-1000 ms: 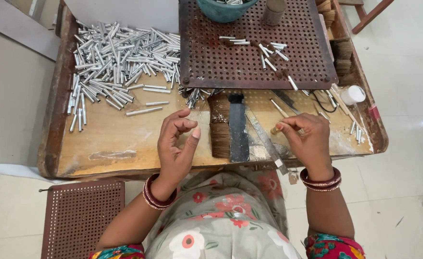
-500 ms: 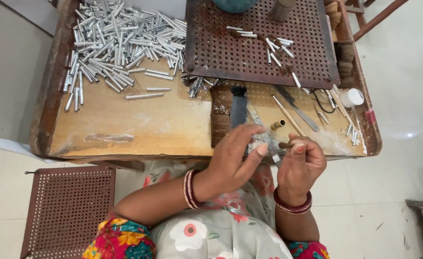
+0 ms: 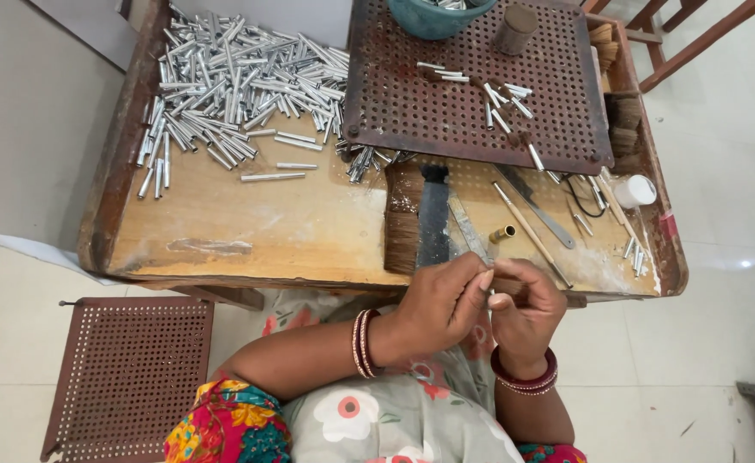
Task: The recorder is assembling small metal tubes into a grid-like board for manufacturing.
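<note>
Bright, even daylight, soft and diffuse. Small glare spot on the floor tiles at right edge. Metal tubes upper left glint sharply. Faint soft shadows under the bench front edge and beneath the hands. Focus crisp across the centre; slight softness on the fingers. Mild wide-angle bending toward the frame corners.

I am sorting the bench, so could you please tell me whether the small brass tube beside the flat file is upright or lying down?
Lying down: the brass tube rests on its side on the wooden bench, open end sideways.
</note>
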